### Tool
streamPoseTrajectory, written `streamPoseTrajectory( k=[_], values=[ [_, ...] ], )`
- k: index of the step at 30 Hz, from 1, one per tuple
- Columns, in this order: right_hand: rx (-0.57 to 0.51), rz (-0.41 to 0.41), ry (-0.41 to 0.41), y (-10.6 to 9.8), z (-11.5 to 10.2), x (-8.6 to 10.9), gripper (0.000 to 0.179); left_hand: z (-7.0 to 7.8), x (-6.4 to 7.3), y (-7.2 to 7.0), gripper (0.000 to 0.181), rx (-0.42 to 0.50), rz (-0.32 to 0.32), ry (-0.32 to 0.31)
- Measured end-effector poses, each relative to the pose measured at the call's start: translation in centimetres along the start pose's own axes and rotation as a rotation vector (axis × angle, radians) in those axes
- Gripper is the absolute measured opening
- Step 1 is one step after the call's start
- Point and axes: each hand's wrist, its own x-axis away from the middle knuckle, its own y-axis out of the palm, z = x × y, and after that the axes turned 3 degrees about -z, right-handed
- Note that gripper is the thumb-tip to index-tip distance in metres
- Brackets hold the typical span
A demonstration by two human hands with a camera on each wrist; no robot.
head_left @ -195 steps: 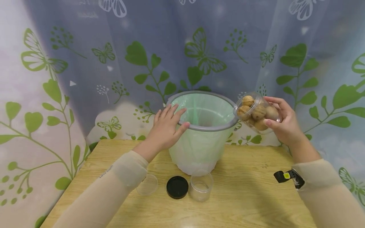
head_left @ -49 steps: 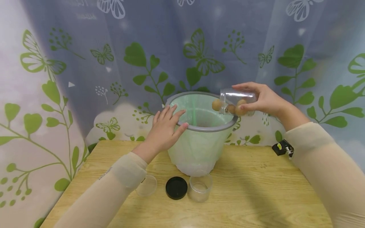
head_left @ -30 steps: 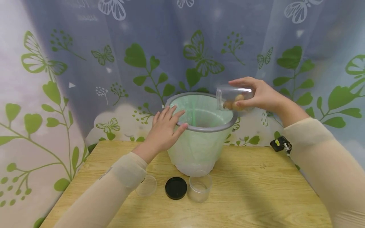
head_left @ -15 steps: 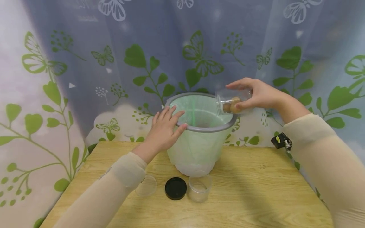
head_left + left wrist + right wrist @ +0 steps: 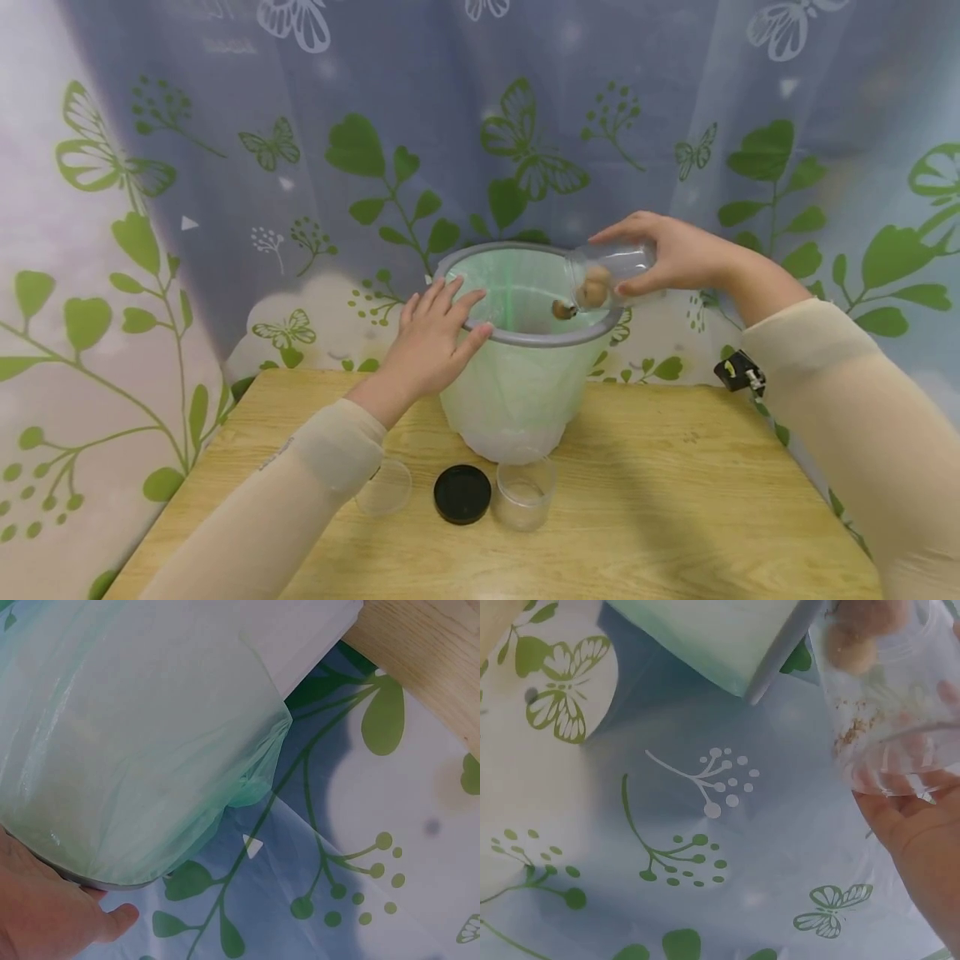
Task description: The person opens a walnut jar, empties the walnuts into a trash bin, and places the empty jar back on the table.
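My right hand (image 5: 684, 254) grips a clear plastic jar (image 5: 628, 257), tipped mouth-down to the left over the right side of a trash bin (image 5: 517, 392). A few walnuts (image 5: 595, 288) lie near its mouth, and one walnut (image 5: 562, 310) is outside it, just above the bin's inside. In the right wrist view, brown crumbs (image 5: 853, 729) cling to the jar (image 5: 885, 705). My left hand (image 5: 431, 342) rests on the left part of the grey rim (image 5: 536, 340), fingers spread. A pale green bag lines the bin; its bottom is hidden.
On the wooden table (image 5: 637, 467), before the bin, sit a clear round lid (image 5: 386, 487), a black lid (image 5: 462, 495) and a clear open container (image 5: 527, 496). Behind hangs a leaf-and-butterfly patterned curtain (image 5: 420, 67).
My right hand brought the jar leftward over the bin and tipped it. Walnuts in it have grown fewer; one has just come out of the mouth. The left hand stays put.
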Motion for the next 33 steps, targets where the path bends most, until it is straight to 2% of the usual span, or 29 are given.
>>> streamPoseTrajectory(
  k=[7, 19, 26, 33],
  values=[
    [-0.048, 0.041, 0.000, -0.7, -0.1, 0.3, 0.070, -0.2, 0.0, 0.0, 0.069, -0.006, 0.003, -0.005],
    [-0.063, 0.066, -0.011, -1.1, -0.2, 0.6, 0.072, 0.1, -0.1, -0.1, 0.064, 0.001, -0.010, -0.010],
    [-0.006, -0.048, 0.023, -0.4, -0.3, 0.4, 0.069, 0.3, 0.0, -0.3, 0.063, -0.007, -0.011, -0.014],
    [-0.004, -0.051, 0.024, -0.3, -0.3, 0.3, 0.068, 0.3, 0.0, -0.3, 0.064, -0.013, -0.012, -0.011]
  ],
)
